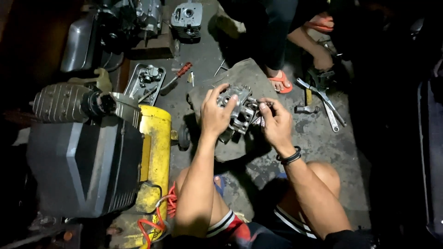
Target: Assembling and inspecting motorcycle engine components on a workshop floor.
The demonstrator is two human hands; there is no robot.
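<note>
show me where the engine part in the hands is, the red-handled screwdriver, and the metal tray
engine part (240, 113), head view, on its metal body between the hands.
red-handled screwdriver (183, 70), head view, on the red handle.
metal tray (134, 78), head view, on its left rim.

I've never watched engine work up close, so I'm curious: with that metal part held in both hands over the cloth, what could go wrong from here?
1. The metal engine part is held up by the left hand and right hand; if it slips, it might land beside the brown cloth on bare concrete.
2. Whatever the right fingertips pinch looks tiny; dropped, it could vanish on the dark floor.
3. Wrenches lie near another person's sandalled foot, a possible tripping hazard.
</note>
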